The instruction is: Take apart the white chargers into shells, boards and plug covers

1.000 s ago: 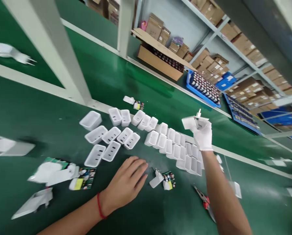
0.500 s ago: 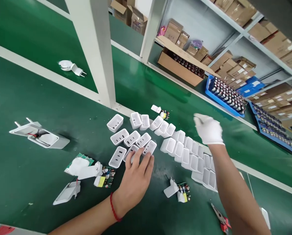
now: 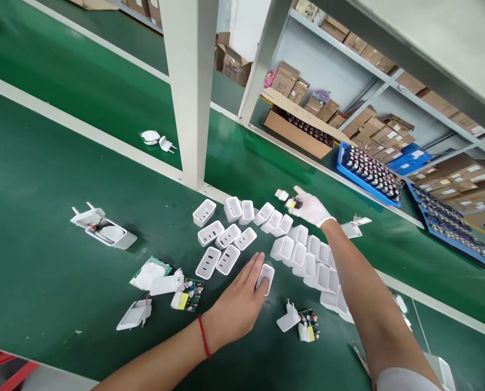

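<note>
My left hand (image 3: 239, 302), bare with a red cord at the wrist, grips a small white charger case (image 3: 266, 279) near its thumb and fingertips. The case's open side faces up. To its left are several white charger cases (image 3: 228, 260) with slots in their floors. My right hand (image 3: 310, 208), in a white glove, has its fingers closed around a small circuit board (image 3: 293, 203) with a yellow part. The index finger stretches past the board, and the palm side is hidden. A white plug piece (image 3: 282, 194) lies just left of the board.
Rows of white cases (image 3: 305, 266) run under my right forearm. A plug with a board (image 3: 307, 326), an opened charger (image 3: 110, 234) and other boards (image 3: 189, 293) lie on the green bench. A post (image 3: 189, 92) rises behind; blue trays (image 3: 368, 168) stand far right.
My left hand has shifted right and down, bringing one case away from the group. My right hand has come left and down onto the circuit board, which has moved right with the plug piece.
</note>
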A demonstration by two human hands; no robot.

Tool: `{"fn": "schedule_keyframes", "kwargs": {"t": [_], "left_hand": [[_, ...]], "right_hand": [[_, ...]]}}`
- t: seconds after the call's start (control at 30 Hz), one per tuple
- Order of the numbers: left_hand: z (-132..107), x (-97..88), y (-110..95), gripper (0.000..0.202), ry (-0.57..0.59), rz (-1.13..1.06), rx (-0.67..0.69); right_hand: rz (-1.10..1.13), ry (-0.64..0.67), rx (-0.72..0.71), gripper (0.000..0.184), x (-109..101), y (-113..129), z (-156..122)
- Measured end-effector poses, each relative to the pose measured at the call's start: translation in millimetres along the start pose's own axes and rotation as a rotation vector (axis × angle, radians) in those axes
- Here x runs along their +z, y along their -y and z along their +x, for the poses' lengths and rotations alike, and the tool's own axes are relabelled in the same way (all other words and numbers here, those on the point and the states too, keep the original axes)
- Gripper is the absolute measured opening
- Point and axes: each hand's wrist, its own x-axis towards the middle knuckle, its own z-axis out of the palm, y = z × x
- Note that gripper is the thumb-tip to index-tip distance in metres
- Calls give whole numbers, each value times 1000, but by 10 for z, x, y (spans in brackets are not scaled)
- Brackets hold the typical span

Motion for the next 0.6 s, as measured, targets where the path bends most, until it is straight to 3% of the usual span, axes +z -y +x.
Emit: {"fn": "schedule_keyframes", "kwargs": {"t": [0.07,0.13,0.23,0.3,0.43,0.6], "left_hand": [[-6,25,12,25,19,-68,-5],[-1,31,17,22,34,-136,-29],[27,13,8,41,67,-238,-99],[44,-4,-12,59,83,-298,-114],[5,-29,-86,69,137,-346,-100],[-173,-63,-166,70,192,-386,-209]], "right_hand": [[137,-58,-15,80,-100,-2,-279],[438,-105,-64,71,-160,15,-656],[1037,-127,-139,64,-118,59,-1280],[1233,-116,-136,64,-6,86,-1646],[1237,-121,-109,84,296,131,-2186],[1067,-173,-83,116,623,194,-2614]]}}
